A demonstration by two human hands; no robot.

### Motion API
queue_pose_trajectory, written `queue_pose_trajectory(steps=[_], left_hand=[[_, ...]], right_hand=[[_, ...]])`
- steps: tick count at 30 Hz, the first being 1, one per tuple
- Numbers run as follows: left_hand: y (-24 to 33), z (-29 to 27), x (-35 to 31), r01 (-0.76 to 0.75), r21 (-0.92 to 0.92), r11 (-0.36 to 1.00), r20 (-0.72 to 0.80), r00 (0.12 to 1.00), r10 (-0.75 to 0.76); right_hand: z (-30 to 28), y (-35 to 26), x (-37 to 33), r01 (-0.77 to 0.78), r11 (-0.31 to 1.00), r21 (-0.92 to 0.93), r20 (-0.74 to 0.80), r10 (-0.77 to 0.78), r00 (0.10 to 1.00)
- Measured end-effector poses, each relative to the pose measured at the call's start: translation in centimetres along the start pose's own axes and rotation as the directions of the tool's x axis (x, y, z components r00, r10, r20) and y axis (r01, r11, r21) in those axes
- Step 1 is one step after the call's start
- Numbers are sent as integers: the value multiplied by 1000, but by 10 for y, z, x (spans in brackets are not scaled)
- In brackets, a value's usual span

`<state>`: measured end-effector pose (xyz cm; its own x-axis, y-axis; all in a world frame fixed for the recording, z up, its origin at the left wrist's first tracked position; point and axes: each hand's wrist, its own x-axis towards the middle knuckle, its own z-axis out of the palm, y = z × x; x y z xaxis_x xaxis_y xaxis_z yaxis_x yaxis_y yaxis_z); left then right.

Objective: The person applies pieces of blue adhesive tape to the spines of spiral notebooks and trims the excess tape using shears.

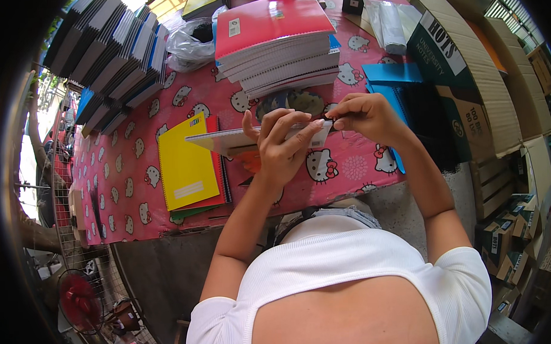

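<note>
Across the pink table (122, 201), a tall stack of notebooks (290, 68) was piled unevenly; if it were bumped, its upper books could be shifted. Left of centre, a yellow notebook (187, 160) was laid on others, where it could be nudged askew by the left forearm. Nearby, a white-edged notebook (223, 138) was held edge-on by the left hand (283, 141), fingers curled over it; were that hold loosened, it could be dropped. At its right end, the right hand's (370, 117) fingertips were pinched together; what was gripped could not be told, but the edge could be bent by hard tugging.
</note>
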<state>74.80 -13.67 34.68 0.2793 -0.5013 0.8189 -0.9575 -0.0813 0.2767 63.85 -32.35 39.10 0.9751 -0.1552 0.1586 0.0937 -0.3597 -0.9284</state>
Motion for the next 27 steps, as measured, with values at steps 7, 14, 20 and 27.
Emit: queue_pose_trajectory(steps=[7,14,20,27], left_hand=[[-5,0,-10,-84,58,995,-34,996,86],[-6,4,-24,-166,125,978,-95,979,179],[-7,6,-29,-193,129,973,-114,971,208],[-7,-3,-18,-201,32,979,-43,978,203]], right_hand=[[-6,2,4,-52,997,64,97,46,994],[-4,1,0,-23,1000,17,119,21,993],[2,-2,-3,0,999,37,96,-3,995],[5,-5,-5,39,998,-49,102,-34,994]])
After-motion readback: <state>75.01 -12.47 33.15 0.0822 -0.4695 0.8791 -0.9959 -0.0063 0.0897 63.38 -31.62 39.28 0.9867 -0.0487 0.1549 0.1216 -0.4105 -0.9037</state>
